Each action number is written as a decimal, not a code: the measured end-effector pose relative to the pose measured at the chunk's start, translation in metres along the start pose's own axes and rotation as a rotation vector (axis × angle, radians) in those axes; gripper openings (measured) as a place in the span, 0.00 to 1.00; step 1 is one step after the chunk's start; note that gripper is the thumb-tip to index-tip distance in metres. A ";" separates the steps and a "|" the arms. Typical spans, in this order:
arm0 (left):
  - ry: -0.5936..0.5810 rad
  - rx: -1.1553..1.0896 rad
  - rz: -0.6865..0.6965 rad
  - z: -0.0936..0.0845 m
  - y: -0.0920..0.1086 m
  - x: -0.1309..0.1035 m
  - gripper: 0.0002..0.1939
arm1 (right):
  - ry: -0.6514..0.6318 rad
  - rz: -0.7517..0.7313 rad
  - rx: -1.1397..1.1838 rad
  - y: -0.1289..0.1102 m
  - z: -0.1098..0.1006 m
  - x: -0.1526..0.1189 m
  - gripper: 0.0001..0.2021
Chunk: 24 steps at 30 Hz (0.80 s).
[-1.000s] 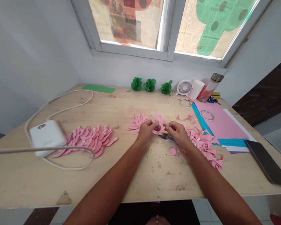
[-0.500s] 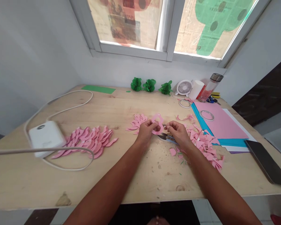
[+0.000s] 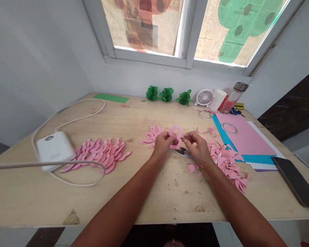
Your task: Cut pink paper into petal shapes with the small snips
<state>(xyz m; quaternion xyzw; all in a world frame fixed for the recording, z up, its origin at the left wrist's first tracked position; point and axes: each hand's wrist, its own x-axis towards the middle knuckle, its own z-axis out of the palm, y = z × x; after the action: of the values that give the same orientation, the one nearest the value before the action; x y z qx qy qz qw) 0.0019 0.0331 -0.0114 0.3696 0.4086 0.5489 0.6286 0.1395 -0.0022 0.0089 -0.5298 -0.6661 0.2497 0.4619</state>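
Note:
Pinched between the thumb and fingers of my left hand is a curvy pink paper cutout, held upright above the table. My right hand is closed in a pinch just right of the cutout; whatever its fingertips hold is too small to make out. Beneath the right fingers lies a dark-bladed tool, perhaps scissors, partly covered by the hand. A small pile of pink paper petals is just beyond my left hand. Pink paper scraps are heaped beside my right forearm.
Left: a larger pile of curved pink strips, a white power bank and its looping cable. Back: green paper balls, a fan, a bottle. Right: coloured paper sheets and a phone.
The view has shifted slightly, so everything sits a little further right. Both hands keep nearly the same pose, my left still holding the pink cutout, my right fingers still close to it.

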 end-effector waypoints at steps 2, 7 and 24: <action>0.000 0.006 0.006 0.000 0.001 -0.001 0.07 | -0.039 -0.074 -0.072 -0.002 0.000 -0.001 0.06; -0.015 0.015 0.010 0.002 0.003 -0.004 0.07 | -0.101 -0.168 -0.120 -0.002 0.000 -0.001 0.08; -0.096 -0.027 -0.103 0.006 0.007 -0.008 0.11 | 0.026 -0.007 0.114 0.006 0.003 0.001 0.09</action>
<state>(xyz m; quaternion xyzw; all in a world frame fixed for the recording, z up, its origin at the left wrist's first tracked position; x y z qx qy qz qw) 0.0041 0.0261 -0.0020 0.3654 0.3890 0.5029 0.6799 0.1393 0.0008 0.0027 -0.5037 -0.6465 0.2788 0.5006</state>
